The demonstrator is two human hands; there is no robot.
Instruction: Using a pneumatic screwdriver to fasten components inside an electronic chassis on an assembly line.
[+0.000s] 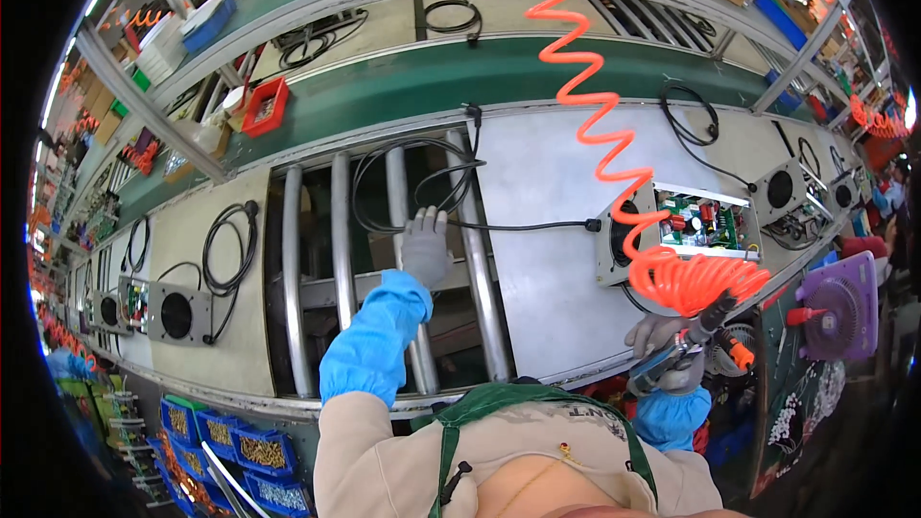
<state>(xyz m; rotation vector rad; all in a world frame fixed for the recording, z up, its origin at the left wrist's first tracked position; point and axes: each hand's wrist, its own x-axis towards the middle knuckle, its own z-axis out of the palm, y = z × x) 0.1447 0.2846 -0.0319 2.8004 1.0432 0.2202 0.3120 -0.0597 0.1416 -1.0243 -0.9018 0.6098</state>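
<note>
My left hand (428,247), in a grey glove with a blue sleeve cover, reaches over the metal rollers. Its fingers are stretched out over the black power cable (361,194), which lies in loose loops there. I cannot tell whether they press on it. This cable runs right to the end panel of an open metal-cased unit (708,221), whose green circuit board shows. At the lower right my right hand (662,353), also gloved, is closed around an air screwdriver (679,345). An orange coiled air hose (609,165) hangs down in front of the unit to the tool.
Steel rollers (342,230) fill the gap between the line's pale boards. Another unit with a fan grille (178,315) sits left. Blue bins (264,451) of small metal parts stand lower left. A red tray (266,106) lies beyond the line; a purple fan (838,307) stands right.
</note>
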